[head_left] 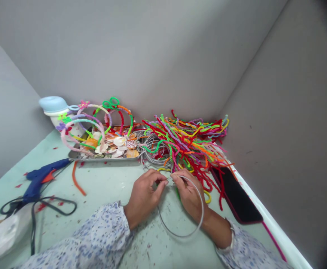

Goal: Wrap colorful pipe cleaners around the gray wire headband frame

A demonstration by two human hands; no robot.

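A thin grey wire is bent into a round loop between my hands, low over the table. My left hand pinches one part of it between thumb and fingertips. Just to the right, my right hand pinches the wire too, with the loop curving over its back and wrist. The fingertips of both hands nearly meet where the wire's parts come together; the exact join is too small to make out. Beyond my fingers lies a coil of the same grey wire, partly under colourful pipe cleaners.
A metal tray holds shells and several fuzzy decorated hoops. Behind it stands a white bottle with a blue lid. On the left lie a blue glue gun with its cord and an orange pipe cleaner; right, a phone.
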